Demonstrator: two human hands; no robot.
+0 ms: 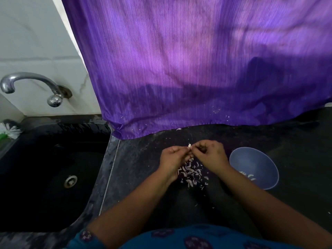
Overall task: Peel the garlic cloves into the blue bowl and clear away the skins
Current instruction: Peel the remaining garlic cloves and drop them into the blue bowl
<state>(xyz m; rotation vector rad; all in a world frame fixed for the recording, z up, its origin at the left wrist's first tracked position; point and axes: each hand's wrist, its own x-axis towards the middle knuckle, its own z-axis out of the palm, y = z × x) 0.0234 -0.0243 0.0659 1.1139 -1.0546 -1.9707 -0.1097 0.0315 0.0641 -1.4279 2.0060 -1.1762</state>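
My left hand (pixel 173 159) and my right hand (pixel 209 155) meet over the dark counter, fingertips together, pinching a small white garlic clove (pixel 189 145) between them. A strip of skin sticks up from the clove. Below the hands lies a pile of loose garlic skins (pixel 192 174) on the counter. The blue bowl (pixel 265 159) stands to the right of my right hand, with a few pale peeled cloves (pixel 248 176) at its bottom.
A black sink (pixel 53 177) with a metal drain fills the left side, a steel tap (pixel 30 85) above it on the white wall. A purple curtain (pixel 197 60) hangs at the back, its hem on the counter. A brush lies at the far left.
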